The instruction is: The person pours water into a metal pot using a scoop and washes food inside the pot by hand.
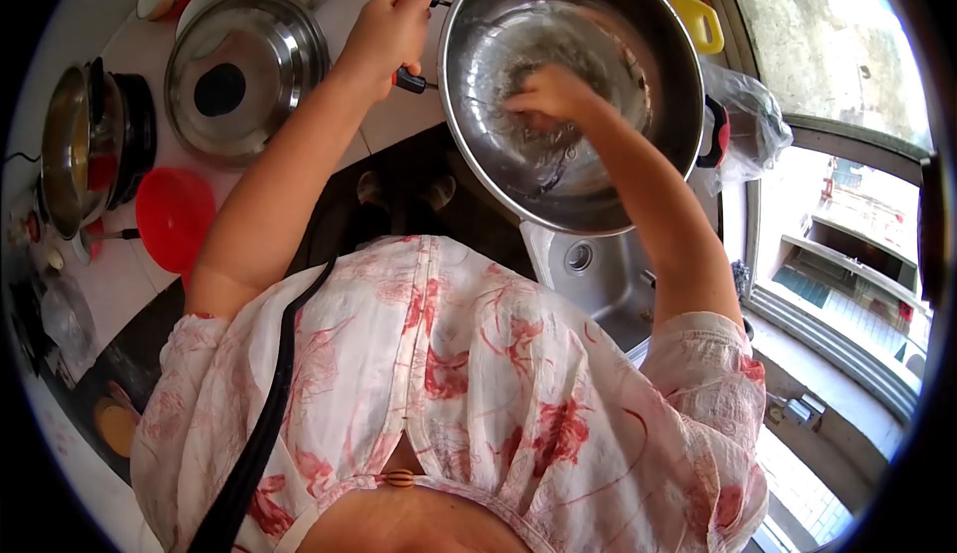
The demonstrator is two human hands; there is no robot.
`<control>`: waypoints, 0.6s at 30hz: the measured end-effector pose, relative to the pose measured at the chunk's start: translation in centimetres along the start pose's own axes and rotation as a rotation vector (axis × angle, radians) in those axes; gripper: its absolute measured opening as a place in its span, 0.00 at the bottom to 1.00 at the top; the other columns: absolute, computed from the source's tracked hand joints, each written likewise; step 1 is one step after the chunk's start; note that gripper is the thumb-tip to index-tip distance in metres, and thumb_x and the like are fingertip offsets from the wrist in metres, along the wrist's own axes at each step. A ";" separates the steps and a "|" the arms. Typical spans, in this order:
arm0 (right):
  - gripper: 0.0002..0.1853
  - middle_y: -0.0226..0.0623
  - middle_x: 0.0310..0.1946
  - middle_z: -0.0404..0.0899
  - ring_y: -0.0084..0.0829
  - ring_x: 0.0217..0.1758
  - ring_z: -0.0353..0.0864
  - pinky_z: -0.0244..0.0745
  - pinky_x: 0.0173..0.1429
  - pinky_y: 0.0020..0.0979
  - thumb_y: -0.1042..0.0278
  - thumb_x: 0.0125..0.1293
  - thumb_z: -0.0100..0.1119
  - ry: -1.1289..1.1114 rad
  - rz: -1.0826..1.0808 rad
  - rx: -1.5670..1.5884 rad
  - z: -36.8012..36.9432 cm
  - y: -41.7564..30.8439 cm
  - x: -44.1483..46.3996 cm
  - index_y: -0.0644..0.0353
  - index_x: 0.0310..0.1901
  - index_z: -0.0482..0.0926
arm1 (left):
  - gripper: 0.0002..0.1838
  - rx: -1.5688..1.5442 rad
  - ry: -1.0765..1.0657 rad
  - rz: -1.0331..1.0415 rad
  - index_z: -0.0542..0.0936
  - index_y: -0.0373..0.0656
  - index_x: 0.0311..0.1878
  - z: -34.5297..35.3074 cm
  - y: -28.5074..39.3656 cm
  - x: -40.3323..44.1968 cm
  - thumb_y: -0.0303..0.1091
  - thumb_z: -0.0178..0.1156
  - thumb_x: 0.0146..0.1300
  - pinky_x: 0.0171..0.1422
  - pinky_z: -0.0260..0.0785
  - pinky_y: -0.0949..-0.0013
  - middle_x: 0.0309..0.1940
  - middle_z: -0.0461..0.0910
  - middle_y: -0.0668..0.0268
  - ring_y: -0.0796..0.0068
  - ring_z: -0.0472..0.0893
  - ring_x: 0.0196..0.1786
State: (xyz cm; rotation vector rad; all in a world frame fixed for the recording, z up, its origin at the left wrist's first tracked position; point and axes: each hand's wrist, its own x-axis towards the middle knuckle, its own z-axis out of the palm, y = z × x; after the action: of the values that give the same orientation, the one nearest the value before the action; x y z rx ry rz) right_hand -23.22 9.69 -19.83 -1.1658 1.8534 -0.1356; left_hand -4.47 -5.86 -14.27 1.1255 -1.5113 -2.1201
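Note:
A wide, deep steel wok (670,144) is held above the front of the counter, tilted so that its inside faces me. My left hand (387,43) is closed around its black side handle (410,81). Inside the wok is my right hand (550,97), low against the bottom and smeared by motion. Its fingers look bent, but whether they hold anything does not show. Shiny, rippled streaks that look like water lie around them. A second handle (714,133), black and red, sticks out on the right side.
Below the wok is a steel sink (620,276). A steel lid (284,80) with a black knob lies on the counter, near a red plastic dipper (177,216) and a steel pot (66,159). A yellow jug (688,5) and a plastic bag (760,120) stand by the window.

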 end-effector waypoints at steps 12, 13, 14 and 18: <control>0.18 0.43 0.17 0.78 0.30 0.18 0.79 0.75 0.25 0.29 0.57 0.52 0.61 0.205 0.280 0.166 -4.8 6.5 -1.2 0.69 0.24 0.77 | 0.16 -0.024 -0.025 0.021 0.67 0.41 0.31 0.3 -0.1 0.6 0.45 0.49 0.63 0.16 0.53 0.77 0.11 0.60 0.75 0.86 0.55 0.10; 0.18 0.42 0.16 0.77 0.30 0.18 0.79 0.75 0.25 0.28 0.57 0.52 0.61 0.224 0.287 0.146 -4.5 6.1 -1.0 0.69 0.24 0.76 | 0.16 -0.046 -0.030 0.006 0.67 0.41 0.31 0.2 -0.2 0.6 0.45 0.49 0.63 0.15 0.53 0.77 0.11 0.60 0.75 0.86 0.55 0.10; 0.17 0.41 0.16 0.77 0.30 0.18 0.79 0.74 0.24 0.28 0.57 0.51 0.61 0.245 0.296 0.127 -4.2 5.6 -1.0 0.68 0.24 0.76 | 0.16 -0.054 -0.031 0.002 0.67 0.40 0.32 0.1 -0.2 0.6 0.45 0.50 0.62 0.15 0.53 0.78 0.11 0.59 0.75 0.86 0.55 0.10; 0.17 0.40 0.17 0.78 0.30 0.18 0.79 0.73 0.22 0.28 0.58 0.52 0.61 0.270 0.221 -0.024 -3.1 5.4 -1.5 0.67 0.25 0.76 | 0.16 -0.064 -0.035 0.002 0.68 0.38 0.31 -0.1 -0.3 0.7 0.44 0.49 0.62 0.17 0.55 0.75 0.12 0.60 0.74 0.84 0.57 0.11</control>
State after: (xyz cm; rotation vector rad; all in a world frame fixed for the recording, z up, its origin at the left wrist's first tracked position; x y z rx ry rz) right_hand -28.85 12.75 -19.87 -0.9882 2.2137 -0.1515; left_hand -4.78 -6.23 -14.82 1.0698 -1.4475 -2.1821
